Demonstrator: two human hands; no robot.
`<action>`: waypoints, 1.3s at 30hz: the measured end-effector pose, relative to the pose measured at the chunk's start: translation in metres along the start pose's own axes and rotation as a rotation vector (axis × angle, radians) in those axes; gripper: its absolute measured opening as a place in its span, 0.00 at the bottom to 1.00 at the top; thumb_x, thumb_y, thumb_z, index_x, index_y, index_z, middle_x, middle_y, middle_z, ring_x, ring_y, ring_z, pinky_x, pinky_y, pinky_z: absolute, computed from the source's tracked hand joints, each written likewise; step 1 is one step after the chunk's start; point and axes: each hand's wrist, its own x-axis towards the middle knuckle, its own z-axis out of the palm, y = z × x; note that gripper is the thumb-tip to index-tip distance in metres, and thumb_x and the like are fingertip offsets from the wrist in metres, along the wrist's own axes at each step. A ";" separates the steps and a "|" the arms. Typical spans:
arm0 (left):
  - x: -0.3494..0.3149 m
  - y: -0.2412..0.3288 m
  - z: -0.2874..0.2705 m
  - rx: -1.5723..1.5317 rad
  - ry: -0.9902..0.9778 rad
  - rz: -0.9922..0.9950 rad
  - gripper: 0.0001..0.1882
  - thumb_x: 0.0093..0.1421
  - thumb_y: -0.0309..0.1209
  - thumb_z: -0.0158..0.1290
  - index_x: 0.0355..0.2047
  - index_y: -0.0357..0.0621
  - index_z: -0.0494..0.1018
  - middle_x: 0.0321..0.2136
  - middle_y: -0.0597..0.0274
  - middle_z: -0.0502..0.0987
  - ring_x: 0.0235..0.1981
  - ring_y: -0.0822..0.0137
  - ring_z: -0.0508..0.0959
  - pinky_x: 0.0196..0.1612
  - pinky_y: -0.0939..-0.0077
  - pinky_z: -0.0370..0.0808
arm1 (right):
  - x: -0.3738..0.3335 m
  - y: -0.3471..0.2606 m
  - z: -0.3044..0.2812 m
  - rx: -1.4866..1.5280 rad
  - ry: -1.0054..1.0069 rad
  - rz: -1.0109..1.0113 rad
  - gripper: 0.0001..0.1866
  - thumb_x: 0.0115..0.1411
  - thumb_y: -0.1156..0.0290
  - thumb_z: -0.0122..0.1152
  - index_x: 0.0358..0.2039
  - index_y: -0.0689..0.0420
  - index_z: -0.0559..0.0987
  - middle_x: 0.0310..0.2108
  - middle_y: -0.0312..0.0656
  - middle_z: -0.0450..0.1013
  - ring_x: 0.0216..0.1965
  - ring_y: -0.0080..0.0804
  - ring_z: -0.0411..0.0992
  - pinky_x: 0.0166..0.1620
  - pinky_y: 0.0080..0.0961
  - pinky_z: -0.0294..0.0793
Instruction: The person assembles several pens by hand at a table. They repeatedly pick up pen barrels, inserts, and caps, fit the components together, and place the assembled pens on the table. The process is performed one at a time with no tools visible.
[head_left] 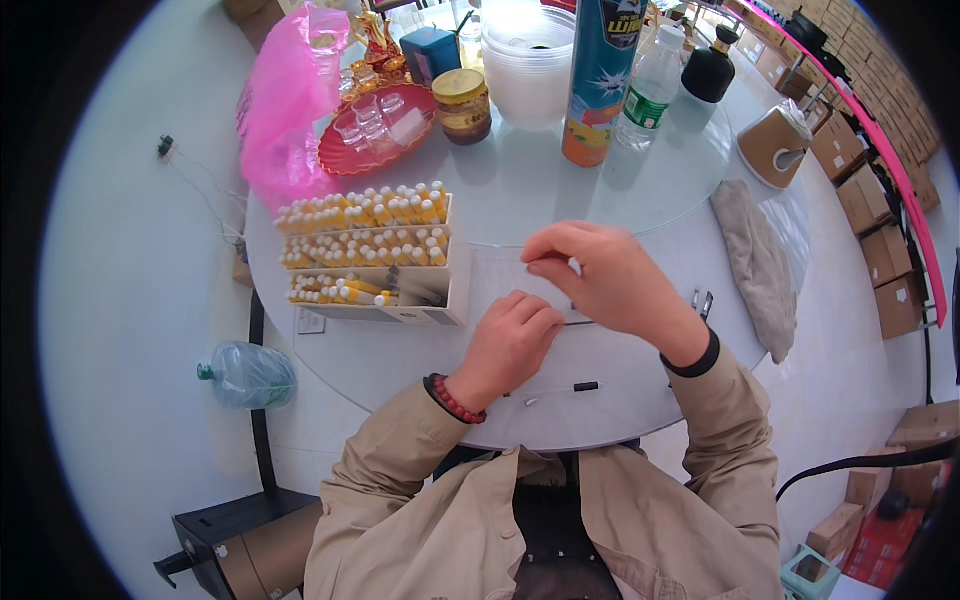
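Two hands [508, 348] [608, 280] are beside one box [459, 262] holding apparently three tube groups [385, 214].

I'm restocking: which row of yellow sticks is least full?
The front row, nearest the left hand; its right end has none, while the rows behind are filled across.

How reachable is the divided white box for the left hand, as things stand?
Likely yes: the left hand is just right of the divided white box, and nothing visible stands between them. Whether that hand is already holding something small can't be told.
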 end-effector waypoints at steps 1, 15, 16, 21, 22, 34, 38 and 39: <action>0.000 0.000 0.000 0.003 0.001 -0.010 0.07 0.53 0.23 0.58 0.33 0.44 0.75 0.32 0.62 0.76 0.36 0.59 0.75 0.40 0.66 0.72 | -0.003 0.003 -0.008 -0.033 0.003 0.011 0.03 0.58 0.74 0.59 0.32 0.59 0.76 0.30 0.46 0.76 0.31 0.49 0.74 0.34 0.35 0.74; -0.002 -0.002 0.005 0.009 0.012 -0.011 0.07 0.53 0.22 0.58 0.34 0.43 0.76 0.32 0.62 0.77 0.38 0.58 0.76 0.39 0.66 0.73 | -0.027 0.009 -0.020 -0.047 -0.206 -0.057 0.06 0.55 0.76 0.60 0.35 0.56 0.78 0.31 0.43 0.75 0.35 0.46 0.75 0.35 0.35 0.74; -0.003 -0.003 0.006 -0.003 0.019 -0.035 0.10 0.53 0.23 0.57 0.37 0.42 0.76 0.34 0.60 0.77 0.39 0.56 0.76 0.40 0.65 0.73 | -0.019 0.002 -0.008 -0.028 -0.201 -0.116 0.07 0.55 0.76 0.61 0.36 0.55 0.77 0.32 0.41 0.75 0.35 0.45 0.75 0.35 0.35 0.75; -0.012 -0.005 0.013 -0.216 -0.041 -0.215 0.25 0.61 0.29 0.54 0.58 0.45 0.65 0.54 0.57 0.70 0.56 0.60 0.71 0.54 0.64 0.69 | 0.032 -0.030 0.060 -0.208 -0.033 -0.396 0.09 0.54 0.75 0.59 0.37 0.54 0.75 0.33 0.39 0.73 0.35 0.38 0.77 0.35 0.31 0.78; -0.015 -0.006 0.011 -0.260 -0.084 -0.244 0.26 0.63 0.31 0.53 0.61 0.46 0.63 0.57 0.57 0.68 0.58 0.62 0.69 0.57 0.64 0.68 | 0.037 -0.035 0.069 -0.273 -0.080 -0.338 0.09 0.54 0.74 0.59 0.37 0.54 0.75 0.32 0.39 0.73 0.35 0.37 0.77 0.35 0.31 0.78; -0.009 -0.003 0.001 -0.074 0.042 -0.072 0.16 0.61 0.30 0.58 0.49 0.43 0.73 0.45 0.57 0.77 0.49 0.59 0.76 0.48 0.65 0.73 | 0.042 -0.039 0.041 -0.109 0.053 -0.245 0.06 0.53 0.77 0.62 0.32 0.55 0.74 0.31 0.41 0.74 0.33 0.40 0.77 0.29 0.33 0.76; 0.001 0.003 -0.013 -0.472 0.048 -0.297 0.15 0.57 0.26 0.61 0.46 0.40 0.76 0.40 0.59 0.79 0.37 0.65 0.80 0.36 0.73 0.75 | 0.015 -0.026 -0.029 0.369 0.195 0.064 0.08 0.59 0.79 0.63 0.40 0.60 0.77 0.33 0.33 0.75 0.31 0.17 0.74 0.33 0.14 0.74; 0.002 0.003 -0.016 -0.591 0.025 -0.334 0.18 0.59 0.23 0.58 0.51 0.41 0.74 0.40 0.60 0.79 0.39 0.73 0.79 0.40 0.80 0.73 | 0.007 -0.019 -0.039 0.394 0.205 0.137 0.07 0.60 0.78 0.63 0.40 0.60 0.77 0.32 0.33 0.76 0.31 0.17 0.74 0.33 0.15 0.74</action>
